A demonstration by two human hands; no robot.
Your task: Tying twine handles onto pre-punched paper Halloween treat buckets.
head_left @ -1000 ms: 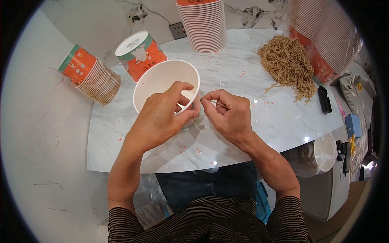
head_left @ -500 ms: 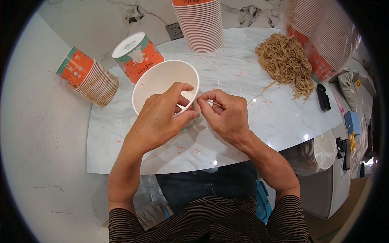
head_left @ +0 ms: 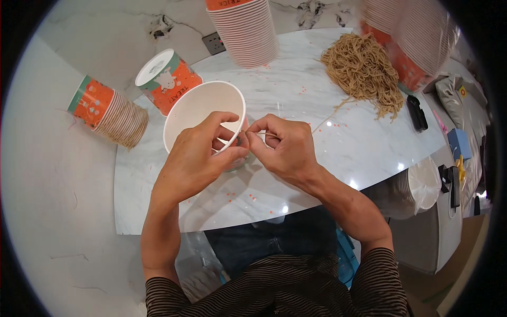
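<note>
Left hand (head_left: 195,150) gripping bucket (head_left: 193,108), right hand (head_left: 288,148) pinching cord (head_left: 324,122), its tip unclear

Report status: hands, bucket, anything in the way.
Left hand gripping paper bucket at rim. Right hand pinching tan cord beside it. Cord trails toward tangled pile. Nothing visible between hands and bucket.
</note>
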